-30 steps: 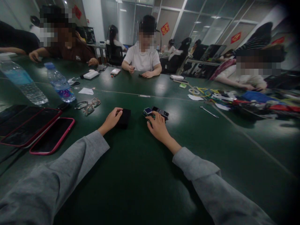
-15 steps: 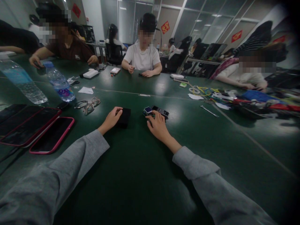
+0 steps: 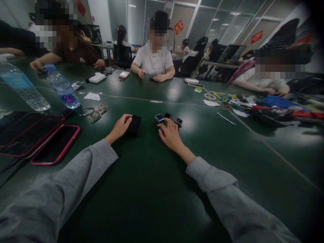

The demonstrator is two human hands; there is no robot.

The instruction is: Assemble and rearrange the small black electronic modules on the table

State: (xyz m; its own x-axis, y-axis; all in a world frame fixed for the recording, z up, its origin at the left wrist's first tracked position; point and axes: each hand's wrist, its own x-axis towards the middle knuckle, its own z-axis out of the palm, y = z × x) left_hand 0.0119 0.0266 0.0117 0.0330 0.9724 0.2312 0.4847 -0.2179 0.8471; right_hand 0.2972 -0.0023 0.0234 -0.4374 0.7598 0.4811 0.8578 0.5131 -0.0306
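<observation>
My left hand (image 3: 120,127) rests against a small black box (image 3: 134,126) on the dark green table, its thumb lying over the near side and its fingers bent round the left edge. My right hand (image 3: 172,135) reaches down on a small circuit board with a little screen (image 3: 159,117), thumb and bent fingers gripping its near side. Part of the board is hidden under the fingers. Just behind those fingers lies a dark rectangular casing (image 3: 174,119) with cut-outs, close against the board.
Two water bottles (image 3: 64,88), eyeglasses (image 3: 99,113) and phones with red edges (image 3: 56,145) occupy the left. Rightward lie a wrench (image 3: 226,118) and a heap of cables and tools (image 3: 268,108). A person in a white shirt (image 3: 153,60) sits opposite; other people sit at both sides.
Both hands keep their places on the box and the board. The view has shifted very slightly; nothing else visibly moves on the table.
</observation>
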